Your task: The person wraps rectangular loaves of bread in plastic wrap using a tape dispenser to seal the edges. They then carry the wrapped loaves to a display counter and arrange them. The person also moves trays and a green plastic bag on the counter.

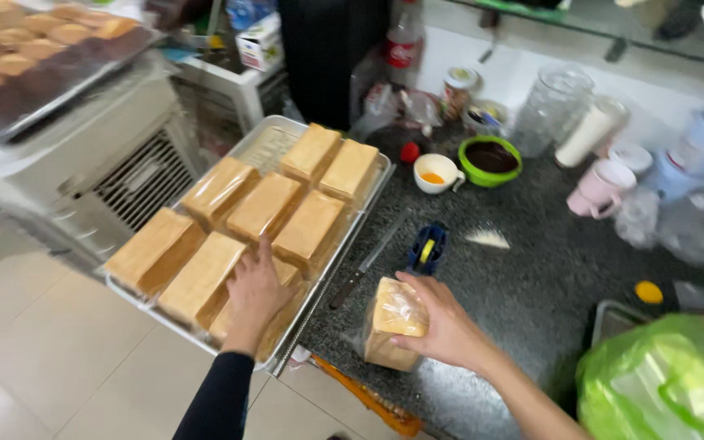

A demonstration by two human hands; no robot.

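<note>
My left hand (254,295) rests flat on a wrapped bread loaf at the near end of a metal tray (372,189) that holds several wrapped loaves (264,205). My right hand (442,322) grips another wrapped loaf (391,324) standing on the dark granite counter (531,277), right of the tray. A blue tape dispenser (426,247) sits just beyond that loaf, and a long knife (366,261) lies between it and the tray.
A white cup (436,173), green bowl (490,160), glass jar (556,104), pink mug (597,188) and bottles crowd the counter's back. A green plastic bag (666,379) fills the near right. A tray of buns (18,49) sits on a white machine (83,163) at left.
</note>
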